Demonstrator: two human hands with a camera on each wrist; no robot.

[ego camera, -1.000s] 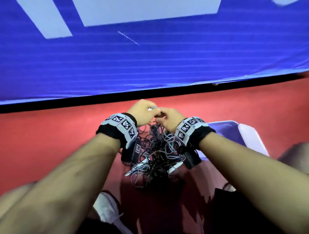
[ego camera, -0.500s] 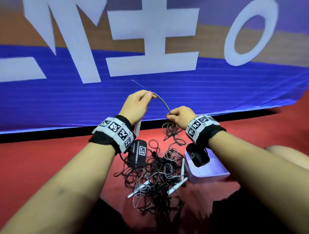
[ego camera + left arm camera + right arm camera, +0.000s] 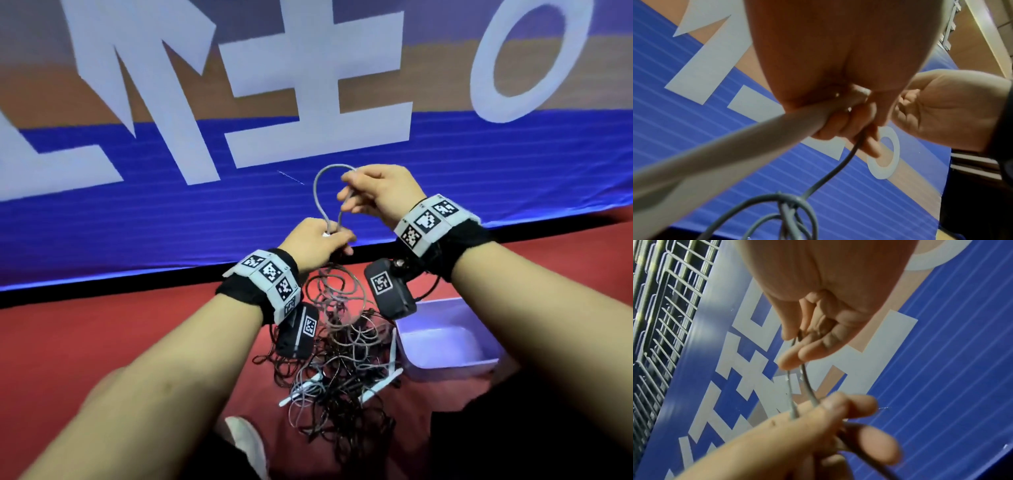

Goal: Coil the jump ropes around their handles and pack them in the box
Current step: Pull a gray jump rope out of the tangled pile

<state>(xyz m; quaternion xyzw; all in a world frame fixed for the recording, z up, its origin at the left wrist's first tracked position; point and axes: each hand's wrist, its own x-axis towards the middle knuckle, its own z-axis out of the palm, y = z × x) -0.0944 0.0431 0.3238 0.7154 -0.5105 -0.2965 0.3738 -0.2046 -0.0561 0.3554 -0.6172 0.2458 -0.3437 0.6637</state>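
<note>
Your left hand [image 3: 317, 244] is wrapped around a white handle [image 3: 719, 155], with the grey rope [image 3: 320, 192] coming out at the top of your fist. From there the rope arches up in a loop to your right hand [image 3: 378, 195], whose thumb and fingertips [image 3: 791, 360] pinch it just above and beside the left. Below both hands the rope trails down into a tangled heap of ropes [image 3: 337, 370] and handles on the red floor [image 3: 102, 342]. The box [image 3: 448, 337] sits open on the floor, touching the heap's right side, under your right wrist.
</note>
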